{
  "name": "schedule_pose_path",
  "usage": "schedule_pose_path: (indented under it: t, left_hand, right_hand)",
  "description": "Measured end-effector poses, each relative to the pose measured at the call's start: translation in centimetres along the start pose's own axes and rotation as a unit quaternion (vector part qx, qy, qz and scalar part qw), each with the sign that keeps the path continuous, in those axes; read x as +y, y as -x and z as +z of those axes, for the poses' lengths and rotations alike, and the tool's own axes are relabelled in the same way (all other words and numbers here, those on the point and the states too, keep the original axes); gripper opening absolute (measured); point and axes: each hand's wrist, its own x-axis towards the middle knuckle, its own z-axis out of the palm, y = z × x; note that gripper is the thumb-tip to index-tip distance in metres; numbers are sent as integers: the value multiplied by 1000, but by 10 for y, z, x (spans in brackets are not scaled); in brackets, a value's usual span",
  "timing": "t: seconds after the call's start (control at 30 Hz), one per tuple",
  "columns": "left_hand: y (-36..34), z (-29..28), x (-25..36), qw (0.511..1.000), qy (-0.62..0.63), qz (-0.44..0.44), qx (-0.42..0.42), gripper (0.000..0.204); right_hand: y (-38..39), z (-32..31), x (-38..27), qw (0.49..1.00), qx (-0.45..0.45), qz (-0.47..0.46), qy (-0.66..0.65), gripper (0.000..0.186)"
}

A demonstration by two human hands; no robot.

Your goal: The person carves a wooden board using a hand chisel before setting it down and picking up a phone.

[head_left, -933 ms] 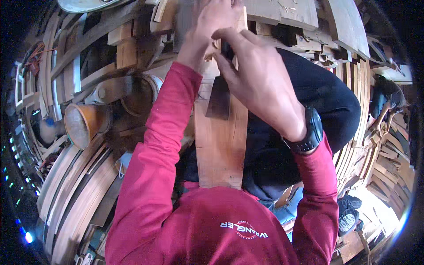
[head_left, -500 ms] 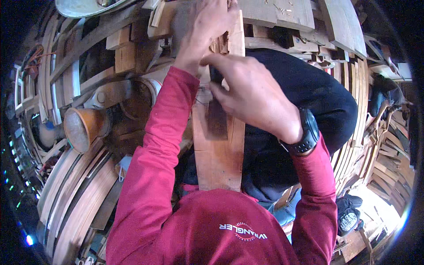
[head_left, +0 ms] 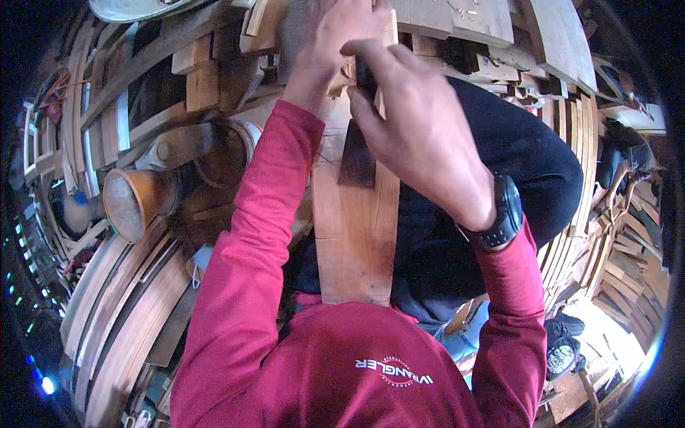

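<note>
A pale wooden board [head_left: 354, 242] runs away from my body, over my lap. On it lies a long, dark, flat block [head_left: 358, 157], its exact kind unclear. My right hand [head_left: 421, 118], slightly blurred, is closed around the block's far part with thumb and fingers curved. Farther along, at the top edge of the view, my left hand [head_left: 347, 36] is bent over the board's far end. Its fingers curl, but what they grip is cut off and hidden. Pale wood curls or a splintered patch [head_left: 343, 80] show between the hands.
An orange-rimmed bucket-like container [head_left: 128, 205] stands at the left, above stacked curved planks [head_left: 135, 321]. Wide boards [head_left: 457, 18] lie at the far side. More timber [head_left: 621, 285] is piled at the right, near a shoe [head_left: 564, 349]. My dark-clothed leg [head_left: 521, 150] is beside the board.
My right hand and the dark block have slid away from my body along the board. My left hand has barely shifted.
</note>
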Motion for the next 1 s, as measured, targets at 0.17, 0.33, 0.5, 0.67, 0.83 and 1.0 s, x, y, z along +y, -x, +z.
schedule_pose_path:
  t: [0.17, 0.33, 0.5, 0.67, 0.83, 1.0]
  left_hand:
    - [-3, 12, -21, 999, -33, 13, -10, 40]
    - [0, 11, -15, 999, -21, 30, 35, 43]
    - [0, 9, -16, 1000, -22, 11, 6, 41]
    - [-1, 16, -19, 999, -15, 19, 40, 42]
    - [-3, 27, -28, 998, -36, 21, 42, 42]
    - [-3, 13, -19, 999, -32, 18, 4, 42]
  right_hand:
    - [3, 6, -1, 991, -129, 2, -37, 36]
    - [2, 1, 0, 999, -38, -3, 1, 34]
    - [1, -6, -10, 991, -107, 32, -79, 34]
    - [-1, 0, 1, 997, -75, 2, 4, 31]
    - [-2, -9, -7, 996, -49, -4, -68, 30]
    - [1, 1, 4, 992, -123, 29, -3, 30]
